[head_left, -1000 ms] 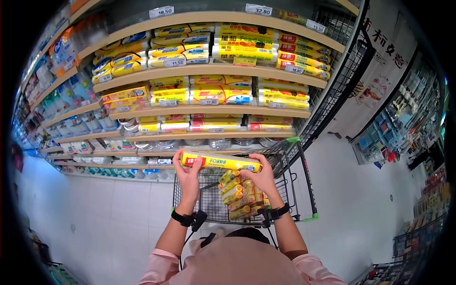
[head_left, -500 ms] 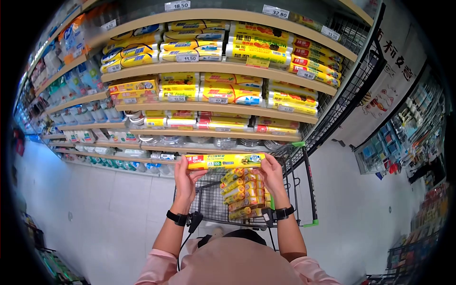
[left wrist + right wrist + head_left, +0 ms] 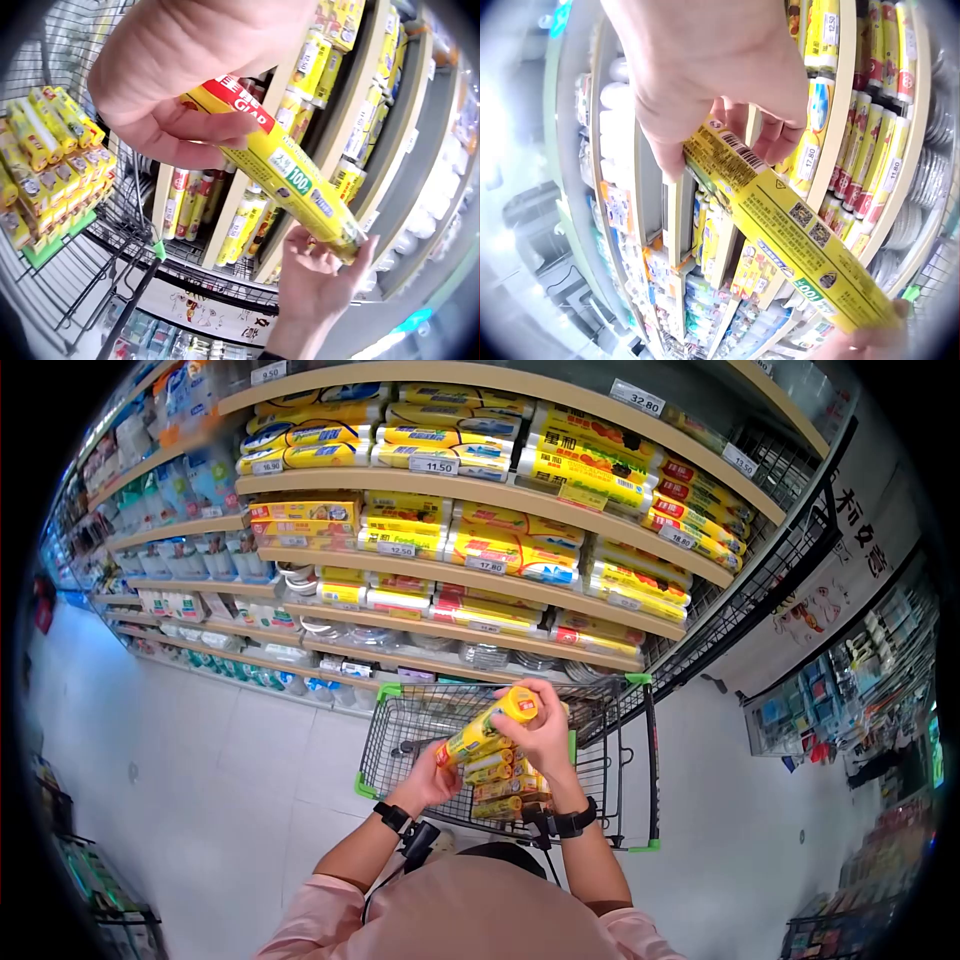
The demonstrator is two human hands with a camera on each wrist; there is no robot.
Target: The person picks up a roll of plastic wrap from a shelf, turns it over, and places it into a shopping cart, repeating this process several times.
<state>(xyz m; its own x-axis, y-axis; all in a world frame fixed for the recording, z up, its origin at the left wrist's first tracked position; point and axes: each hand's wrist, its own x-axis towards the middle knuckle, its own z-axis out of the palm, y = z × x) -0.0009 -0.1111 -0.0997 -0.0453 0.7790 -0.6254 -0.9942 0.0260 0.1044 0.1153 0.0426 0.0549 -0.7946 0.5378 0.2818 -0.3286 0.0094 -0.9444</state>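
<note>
Two hands, one yellow package (image 3: 475,738) between them, in mid-air over the cart at the centre of the head view, its length running from 8 o'clock up to 2 o'clock. Left hand (image 3: 432,780) curled about the red-banded lower end; right hand (image 3: 545,730) gripping the upper end, thumb and fingers bent round it. One barcode and two QR codes on the side facing the right wrist. Wristbands (image 3: 392,817): two, one per wrist. One wire cart (image 3: 385,760) below, four green corner pieces (image 3: 388,691) visible from the head; inside it, toward 5 o'clock from the package, a stack of yellow rolls and boxes (image 3: 508,790) (exact number not countable, the hands and the package cover part of it). At 12 o'clock, past the cart's far edge, a shelf unit (image 3: 400,484) with tiers of yellow rolls; price tags legible at 11.50, 12.50, 17.80 and 32.80. Cart stands between person and shelves. Clear containers (image 3: 210,557) shelved at 10 o'clock; one printed banner (image 3: 800,610) just above 3 o'clock, hung goods (image 3: 805,705) below it. Pale tiled floor (image 3: 220,750) at 8 o'clock.
</note>
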